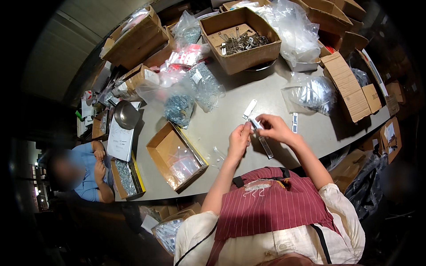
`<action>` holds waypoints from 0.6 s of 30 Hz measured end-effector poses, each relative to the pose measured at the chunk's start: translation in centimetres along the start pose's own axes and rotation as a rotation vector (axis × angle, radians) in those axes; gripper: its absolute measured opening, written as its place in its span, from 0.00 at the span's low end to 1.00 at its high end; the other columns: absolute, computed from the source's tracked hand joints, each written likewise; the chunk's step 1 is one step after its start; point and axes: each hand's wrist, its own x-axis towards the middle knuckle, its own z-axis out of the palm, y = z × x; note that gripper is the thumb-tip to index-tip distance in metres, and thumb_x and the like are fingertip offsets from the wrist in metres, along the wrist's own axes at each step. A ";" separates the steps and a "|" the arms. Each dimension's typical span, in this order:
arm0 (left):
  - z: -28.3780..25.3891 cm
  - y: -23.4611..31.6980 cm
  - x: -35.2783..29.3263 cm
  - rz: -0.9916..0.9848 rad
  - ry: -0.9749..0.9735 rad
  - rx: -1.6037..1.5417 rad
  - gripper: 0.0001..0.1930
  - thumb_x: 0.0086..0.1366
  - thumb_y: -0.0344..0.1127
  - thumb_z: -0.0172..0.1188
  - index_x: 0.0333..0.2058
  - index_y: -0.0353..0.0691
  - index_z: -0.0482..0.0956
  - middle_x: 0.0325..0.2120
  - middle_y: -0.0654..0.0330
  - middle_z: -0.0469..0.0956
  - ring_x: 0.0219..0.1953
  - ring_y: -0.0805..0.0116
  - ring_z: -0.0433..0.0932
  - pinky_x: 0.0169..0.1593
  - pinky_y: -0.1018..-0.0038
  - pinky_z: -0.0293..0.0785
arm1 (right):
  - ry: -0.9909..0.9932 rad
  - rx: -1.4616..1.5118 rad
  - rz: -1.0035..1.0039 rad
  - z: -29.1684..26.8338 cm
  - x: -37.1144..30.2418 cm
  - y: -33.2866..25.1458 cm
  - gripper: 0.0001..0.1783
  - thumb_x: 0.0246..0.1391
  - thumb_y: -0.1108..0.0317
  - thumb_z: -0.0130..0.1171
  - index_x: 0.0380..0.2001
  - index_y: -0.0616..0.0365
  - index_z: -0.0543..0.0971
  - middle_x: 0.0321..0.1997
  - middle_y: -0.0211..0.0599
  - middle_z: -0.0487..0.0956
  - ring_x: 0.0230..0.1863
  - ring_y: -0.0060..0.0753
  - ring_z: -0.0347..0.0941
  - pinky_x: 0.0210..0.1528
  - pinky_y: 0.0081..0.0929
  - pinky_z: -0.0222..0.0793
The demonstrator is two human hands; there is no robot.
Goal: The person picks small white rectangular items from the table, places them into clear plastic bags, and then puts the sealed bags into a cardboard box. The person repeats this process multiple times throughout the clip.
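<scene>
Both my hands meet over the table (pixel 217 119) around a small white rectangular part (pixel 255 124). My left hand (pixel 240 138) pinches its near left end with thumb and fingers. On its other side, my right hand (pixel 274 127) has closed fingers on the same part. Just beyond it lies a similar narrow white piece (pixel 250 108). A long piece with a dark middle (pixel 266 148) rests below my hands, close to the fingers. Right of my right hand is another white piece with dark sections (pixel 295 122). My fingers cover much of the held part.
An open carton of metal pieces (pixel 242 60) stands at the back. Bags of small parts (pixel 179 111) and a shallow box with small plastic bags (pixel 177 157) lie left. A bag of white pieces (pixel 310 95) sits right. A co-worker's hands (pixel 100 162) are at the left edge.
</scene>
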 end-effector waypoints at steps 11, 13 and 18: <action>1.6 2.4 -1.2 0.040 -0.214 0.249 0.16 0.68 0.41 0.66 0.23 0.38 0.80 0.18 0.72 0.69 0.21 0.82 0.63 0.24 0.77 0.56 | -0.268 0.678 0.336 -0.6 -4.8 0.7 0.14 0.59 0.58 0.67 0.38 0.58 0.83 0.26 0.25 0.78 0.24 0.14 0.69 0.25 0.19 0.63; 1.9 1.7 -1.2 0.236 -0.161 0.286 0.18 0.69 0.40 0.66 0.22 0.35 0.78 0.14 0.71 0.68 0.19 0.82 0.63 0.22 0.75 0.57 | -0.109 0.876 0.290 1.2 -5.1 1.0 0.12 0.59 0.61 0.67 0.37 0.59 0.84 0.27 0.23 0.78 0.25 0.13 0.69 0.28 0.17 0.64; 2.5 0.1 -1.9 0.478 0.059 0.255 0.20 0.69 0.36 0.65 0.18 0.36 0.73 0.12 0.71 0.67 0.17 0.83 0.62 0.21 0.77 0.55 | 0.105 1.010 0.270 1.2 -4.8 0.2 0.07 0.59 0.66 0.67 0.34 0.58 0.83 0.27 0.23 0.79 0.23 0.12 0.69 0.26 0.15 0.64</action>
